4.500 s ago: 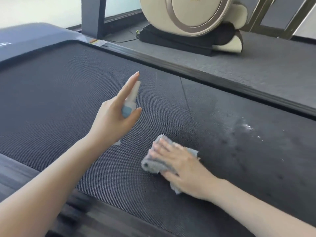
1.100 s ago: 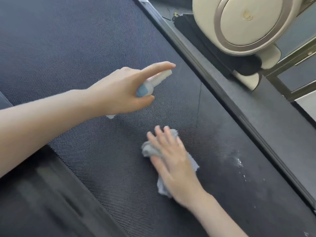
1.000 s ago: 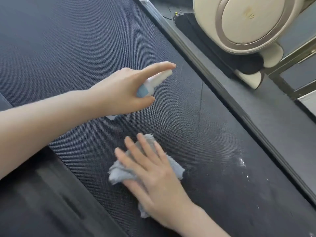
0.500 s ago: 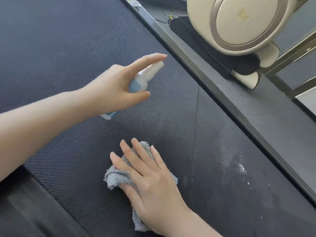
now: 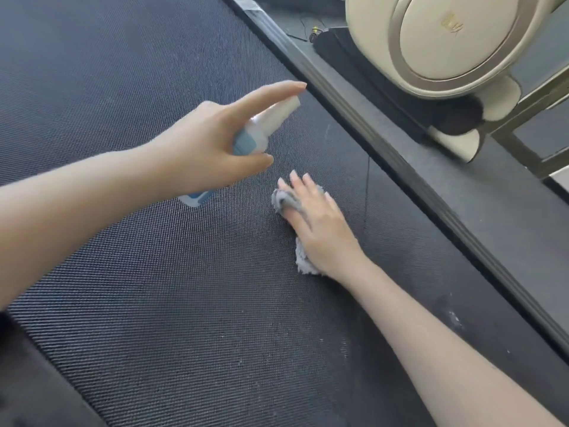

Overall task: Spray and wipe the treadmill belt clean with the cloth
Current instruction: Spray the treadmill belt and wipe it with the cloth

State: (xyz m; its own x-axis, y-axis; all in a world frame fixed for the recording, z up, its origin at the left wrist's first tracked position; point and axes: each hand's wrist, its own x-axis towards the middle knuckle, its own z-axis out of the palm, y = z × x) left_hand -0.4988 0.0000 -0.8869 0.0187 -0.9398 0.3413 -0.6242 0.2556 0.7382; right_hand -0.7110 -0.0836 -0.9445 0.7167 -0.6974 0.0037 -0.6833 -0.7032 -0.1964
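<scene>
The dark textured treadmill belt [image 5: 160, 303] fills most of the head view. My left hand [image 5: 209, 149] holds a small white spray bottle [image 5: 261, 131] with a blue label above the belt, index finger lying along its top and nozzle aimed toward the far side rail. Just right of it and nearer to me, my right hand [image 5: 320, 229] presses a crumpled grey cloth [image 5: 286, 201] flat on the belt; most of the cloth is hidden under the palm. A faint wet patch with white specks [image 5: 455, 318] shows on the belt near the right rail.
A black side rail [image 5: 385, 155] borders the belt on the right. Beyond it on grey floor stands a beige machine with a round housing [image 5: 446, 41] and a metal frame [image 5: 538, 143]. The near rail [image 5: 34, 380] lies at the lower left.
My right hand has slid the cloth away from me and to the right, up toward the spray bottle. The left hand keeps holding the bottle in the same pose.
</scene>
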